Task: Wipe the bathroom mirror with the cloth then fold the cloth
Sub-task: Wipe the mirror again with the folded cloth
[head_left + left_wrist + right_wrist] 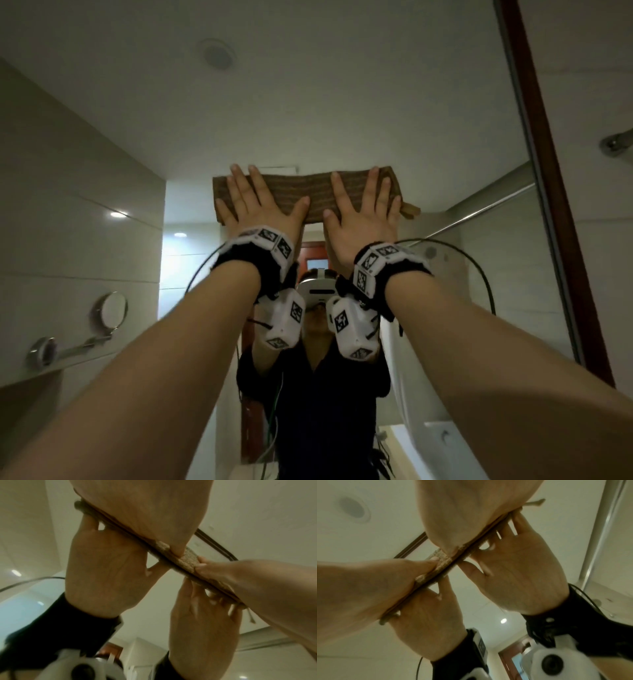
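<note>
We are in the wiping part. Both hands — left hand (262, 205) and right hand (363, 209) — lie flat with spread fingers, pressing the brown cloth (317, 195) high on the mirror (342, 102). How much glass is already wiped we cannot tell; the folding is left.

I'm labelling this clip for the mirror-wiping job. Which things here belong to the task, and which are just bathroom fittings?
In the job:
cloth
mirror
left hand, flat on the cloth
right hand, flat on the cloth

Just there:
round shaving mirror
wooden frame
</note>
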